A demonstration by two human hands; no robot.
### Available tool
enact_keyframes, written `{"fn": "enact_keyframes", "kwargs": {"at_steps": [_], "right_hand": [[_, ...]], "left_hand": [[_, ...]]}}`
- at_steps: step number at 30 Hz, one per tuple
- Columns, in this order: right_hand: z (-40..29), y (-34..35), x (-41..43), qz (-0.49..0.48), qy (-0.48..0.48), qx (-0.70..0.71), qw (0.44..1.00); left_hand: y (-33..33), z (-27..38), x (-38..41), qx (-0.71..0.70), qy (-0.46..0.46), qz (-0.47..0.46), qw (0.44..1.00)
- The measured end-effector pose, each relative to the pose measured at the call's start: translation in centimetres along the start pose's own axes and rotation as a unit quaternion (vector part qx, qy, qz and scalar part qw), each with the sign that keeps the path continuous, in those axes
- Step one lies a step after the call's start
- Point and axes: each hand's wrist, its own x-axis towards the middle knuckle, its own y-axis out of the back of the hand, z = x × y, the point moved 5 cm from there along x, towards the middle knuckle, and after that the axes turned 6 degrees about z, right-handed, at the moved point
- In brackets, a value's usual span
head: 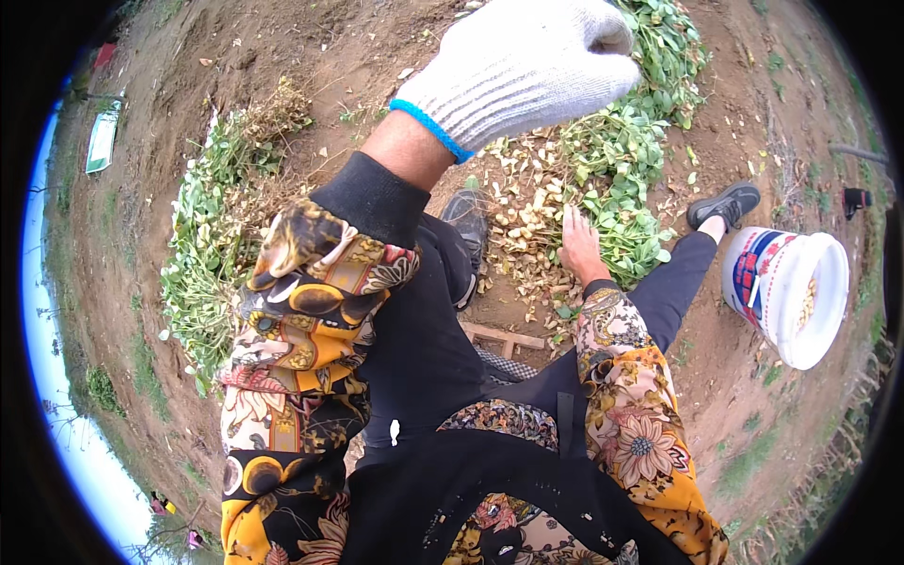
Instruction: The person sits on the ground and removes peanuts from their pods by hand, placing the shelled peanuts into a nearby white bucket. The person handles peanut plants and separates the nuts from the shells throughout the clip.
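Observation:
My left hand point(530, 70), in a white knitted glove with a blue cuff edge, is raised close to the camera. Its fingers are curled in, and no object shows in them. My bare right hand point(580, 244) rests lower down, fingers stretched out, at the edge of a row of pulled peanut plants point(625, 191). Beside its fingertips lie many pale peanut pods point(526, 219), some on their roots, mixed with dry leaves. The raised glove covers part of the plant row.
On the right stands a white plastic bucket point(748, 272) bearing print, with some peanuts point(807, 304) inside. Another heap of peanut plants point(201, 247) lies left. My shoes point(470, 233) flank the pods. A wooden frame piece point(505, 333) shows between my legs, above bare soil point(353, 42).

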Motion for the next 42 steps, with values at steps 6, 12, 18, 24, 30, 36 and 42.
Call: {"fn": "enact_keyframes", "kwargs": {"at_steps": [6,12,18,24,30,36,42], "right_hand": [[-0.1,0.3,-2.1,-0.086,-0.032,0.1,0.991],[-1.5,8.1,-9.2,0.052,-0.134,0.469,0.872],[-0.8,17.5,-11.9,0.259,-0.151,0.756,0.583],[-2.4,24.8,-10.8,0.295,-0.173,0.81,0.476],[-8.9,26.9,-11.1,0.304,-0.11,0.547,0.772],[-10.2,28.8,-12.8,0.268,-0.054,0.399,0.876],[-5.3,29.4,-14.1,0.466,-0.125,0.508,0.713]], "left_hand": [[-5.1,-3.3,-0.1,0.112,-0.009,-0.093,0.989],[-4.6,-3.1,-1.4,0.137,-0.026,-0.071,0.988],[-5.2,-4.2,-2.9,0.135,0.022,-0.179,0.974],[-7.0,-2.4,-4.2,-0.023,0.077,-0.357,0.931],[-8.9,0.5,-5.6,-0.304,0.166,-0.278,0.896],[-9.0,-1.3,-5.2,-0.494,0.254,-0.135,0.821],[-8.7,-0.3,-4.3,-0.532,0.248,-0.143,0.797]]}}
